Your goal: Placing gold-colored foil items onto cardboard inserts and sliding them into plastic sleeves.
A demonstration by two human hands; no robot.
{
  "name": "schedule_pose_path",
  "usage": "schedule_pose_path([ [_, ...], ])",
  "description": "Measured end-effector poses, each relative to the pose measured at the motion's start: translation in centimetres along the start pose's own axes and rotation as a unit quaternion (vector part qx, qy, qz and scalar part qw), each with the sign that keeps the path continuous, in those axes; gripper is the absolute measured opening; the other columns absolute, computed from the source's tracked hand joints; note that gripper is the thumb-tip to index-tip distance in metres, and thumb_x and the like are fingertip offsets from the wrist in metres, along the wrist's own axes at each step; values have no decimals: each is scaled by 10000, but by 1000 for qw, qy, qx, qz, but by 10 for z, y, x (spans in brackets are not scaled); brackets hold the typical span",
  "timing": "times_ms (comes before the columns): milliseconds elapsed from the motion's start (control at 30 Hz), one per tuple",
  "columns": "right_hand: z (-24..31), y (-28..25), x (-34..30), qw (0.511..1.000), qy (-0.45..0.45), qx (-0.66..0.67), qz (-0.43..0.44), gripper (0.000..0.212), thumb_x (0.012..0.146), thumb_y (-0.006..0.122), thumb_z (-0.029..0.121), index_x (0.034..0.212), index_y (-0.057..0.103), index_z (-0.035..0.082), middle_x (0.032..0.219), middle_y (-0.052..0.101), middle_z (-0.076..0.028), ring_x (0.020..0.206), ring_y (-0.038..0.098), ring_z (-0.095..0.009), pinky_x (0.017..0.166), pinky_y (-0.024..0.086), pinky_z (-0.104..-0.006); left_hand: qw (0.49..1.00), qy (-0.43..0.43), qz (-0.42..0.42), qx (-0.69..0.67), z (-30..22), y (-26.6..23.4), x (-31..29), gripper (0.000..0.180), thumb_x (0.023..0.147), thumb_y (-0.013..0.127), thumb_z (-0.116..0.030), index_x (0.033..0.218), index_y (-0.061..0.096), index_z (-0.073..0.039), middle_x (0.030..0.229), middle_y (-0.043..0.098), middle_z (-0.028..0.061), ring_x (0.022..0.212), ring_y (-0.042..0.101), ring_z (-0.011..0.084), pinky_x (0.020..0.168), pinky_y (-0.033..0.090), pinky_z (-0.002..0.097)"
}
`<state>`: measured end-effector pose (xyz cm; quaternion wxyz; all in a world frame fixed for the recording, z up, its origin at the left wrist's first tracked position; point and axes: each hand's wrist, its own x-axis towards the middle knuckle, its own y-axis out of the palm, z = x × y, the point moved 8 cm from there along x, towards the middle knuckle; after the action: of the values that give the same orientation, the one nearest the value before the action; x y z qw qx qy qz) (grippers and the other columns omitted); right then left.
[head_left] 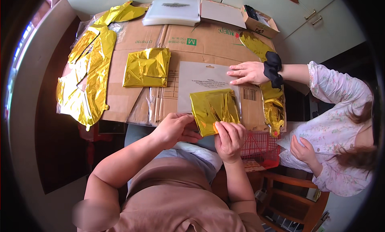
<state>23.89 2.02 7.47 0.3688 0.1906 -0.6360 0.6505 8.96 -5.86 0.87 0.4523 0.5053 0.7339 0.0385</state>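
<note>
Both hands are raised just above the near edge of the surface (132, 39), which is covered with flattened cardboard. A folded gold foil sheet (214, 109) is pinched at its lower corner by the right hand (229, 140), fingers clenched on the foil, while its left edge is gripped by the left hand (174, 129). The sheet lies partly over a clear flat bag with a white card insert (200, 77) (pressed down by another person's hand (248, 72), a black scrunchie on the wrist). A second folded foil square (147, 67) rests farther off, and long crumpled gold foil pieces (86, 75) lie along the left side.
</note>
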Motion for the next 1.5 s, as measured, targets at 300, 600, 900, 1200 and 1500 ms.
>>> schedule_pose_path([
  [300, 1, 9, 4, 999, -12, 37, 8, 309, 828, 721, 3, 1133, 706, 51, 1113, 689, -103, 1040, 675, -290, 898, 524, -434, 999, 16, -47, 8, -3, -12, 13, 293, 1053, 533, -201, 1173, 652, 39, 1066, 734, 160, 893, 744, 240, 810, 624, 373],
  [600, -2, 15, 3, 998, -10, 63, 16, 297, 844, 707, -6, 1139, 701, 25, 1165, 696, -122, 1098, 681, -322, 948, 551, -456, 995, 16, -87, 44, -2, -11, 15, 225, 1027, 608, -206, 1099, 660, 0, 986, 743, 123, 823, 742, 210, 737, 627, 339],
  [900, 3, 21, 3, 997, -54, 48, 24, 234, 878, 749, 60, 1108, 730, 26, 1148, 733, -131, 1074, 705, -298, 940, 574, -418, 991, 17, -126, 47, -3, -16, 17, 253, 1019, 614, -201, 1060, 680, 40, 981, 743, 128, 789, 743, 205, 720, 639, 325],
  [1200, 7, 27, 3, 995, -75, 30, 62, 288, 925, 692, 116, 1208, 729, 74, 1208, 710, -139, 1093, 689, -313, 953, 563, -431, 981, 47, -168, 85, -3, -18, 22, 263, 1042, 594, -231, 1066, 670, 20, 945, 735, 101, 798, 740, 191, 710, 629, 327],
  [1500, 14, 40, 8, 987, -86, 8, 136, 353, 935, 582, 129, 1261, 717, 107, 1305, 660, -144, 1137, 617, -328, 984, 512, -461, 983, 42, -168, 52, -7, -18, 21, 314, 1028, 616, -212, 1120, 643, 87, 915, 711, 118, 777, 721, 196, 709, 637, 326],
])
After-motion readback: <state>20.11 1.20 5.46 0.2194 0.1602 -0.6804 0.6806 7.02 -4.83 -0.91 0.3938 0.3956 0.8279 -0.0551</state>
